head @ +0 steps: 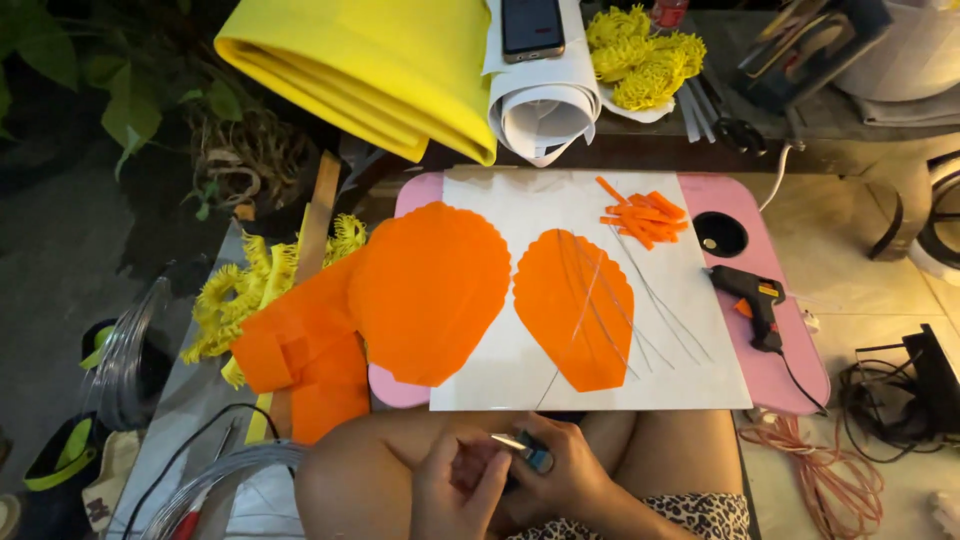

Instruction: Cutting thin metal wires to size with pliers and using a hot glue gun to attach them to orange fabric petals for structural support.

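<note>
Hands low over the lap: the left hand (458,490) and right hand (560,478) both pinch a small blue-handled tool (528,452) between them, metal tip poking toward the left fingers. It looks light, rigid and a little slick, best gripped by the handle, not the tip. Just beyond the hands, on the pink surface (790,350), lie an orange petal (575,305) crossed by thin wires (650,300) and a glue gun (755,300).

Only one screen was in view: phone (532,28), dark rectangular screen with pale frame, switched off, lay flat on white paper roll (540,110), far beyond fingers (480,470) at top of view. No packages, labels or signs showed.
</note>
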